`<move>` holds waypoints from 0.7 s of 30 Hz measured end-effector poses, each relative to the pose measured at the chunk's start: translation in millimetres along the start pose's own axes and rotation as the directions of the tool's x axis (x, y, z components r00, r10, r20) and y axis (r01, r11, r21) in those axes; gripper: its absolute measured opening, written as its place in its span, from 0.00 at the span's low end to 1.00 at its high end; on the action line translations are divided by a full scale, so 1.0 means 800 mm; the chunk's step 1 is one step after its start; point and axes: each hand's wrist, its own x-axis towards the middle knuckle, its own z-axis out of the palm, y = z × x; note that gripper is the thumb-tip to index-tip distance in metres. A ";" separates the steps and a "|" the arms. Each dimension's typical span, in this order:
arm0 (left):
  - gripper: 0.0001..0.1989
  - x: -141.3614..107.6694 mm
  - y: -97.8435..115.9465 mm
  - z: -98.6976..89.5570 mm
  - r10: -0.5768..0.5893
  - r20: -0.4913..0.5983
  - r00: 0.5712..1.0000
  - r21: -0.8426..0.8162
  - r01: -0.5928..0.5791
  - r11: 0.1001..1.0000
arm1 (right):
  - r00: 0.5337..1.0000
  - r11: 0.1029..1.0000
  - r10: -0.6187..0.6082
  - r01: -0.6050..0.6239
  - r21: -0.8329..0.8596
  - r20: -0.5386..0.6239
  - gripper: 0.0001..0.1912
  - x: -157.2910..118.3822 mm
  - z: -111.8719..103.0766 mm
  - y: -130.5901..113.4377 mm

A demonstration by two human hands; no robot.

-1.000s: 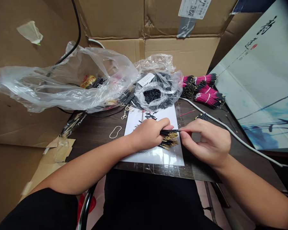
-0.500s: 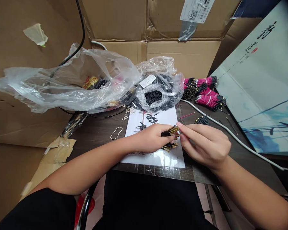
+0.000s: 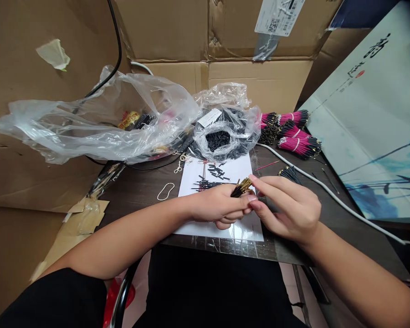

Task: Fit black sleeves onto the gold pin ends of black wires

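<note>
My left hand (image 3: 218, 205) is closed around a small bunch of black wires with gold pin ends (image 3: 242, 187), the gold tips pointing up and to the right. My right hand (image 3: 287, 207) is beside that bunch, with its thumb and forefinger at the tips. Short black sleeves (image 3: 214, 171) and thin black pieces (image 3: 205, 184) lie on a white printed sheet (image 3: 249, 223) just beyond my left hand. A bundle of black wires (image 3: 289, 174) lies on the dark table (image 3: 136, 209) near my right fingers.
A clear bag of black sleeves (image 3: 218, 139) sits behind the sheet, next to pink wire bundles (image 3: 299, 146). A larger plastic bag (image 3: 89, 130) lies to the left. A rubber band (image 3: 166, 191), a grey cable (image 3: 328, 193), cardboard walls (image 3: 259, 82) and a printed board (image 3: 369, 136) surround the table.
My left hand has turned and curled, lifting the gold-tipped bunch, and the gold pins seen below it earlier no longer show. My right hand has drawn slightly back from the bunch.
</note>
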 end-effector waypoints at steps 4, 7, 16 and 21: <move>0.19 0.001 0.003 -0.002 0.101 -0.039 0.994 0.074 -0.098 0.992 | 0.990 0.981 0.139 -0.135 0.136 -0.025 0.27 0.003 -0.002 -0.002; 0.18 0.001 0.004 -0.004 0.251 -0.125 0.960 0.202 -0.223 0.954 | 0.982 0.971 0.184 -0.175 0.164 -0.039 0.24 0.005 -0.003 -0.002; 0.22 -0.001 0.009 0.001 0.407 -0.230 0.884 0.590 -0.206 0.780 | 0.980 0.952 0.194 -0.200 0.231 0.047 0.14 0.008 -0.004 -0.003; 0.18 0.000 0.009 -0.006 0.514 -0.185 0.838 0.800 -0.176 0.573 | 0.964 0.942 0.255 -0.229 0.244 -0.080 0.11 0.009 -0.003 -0.003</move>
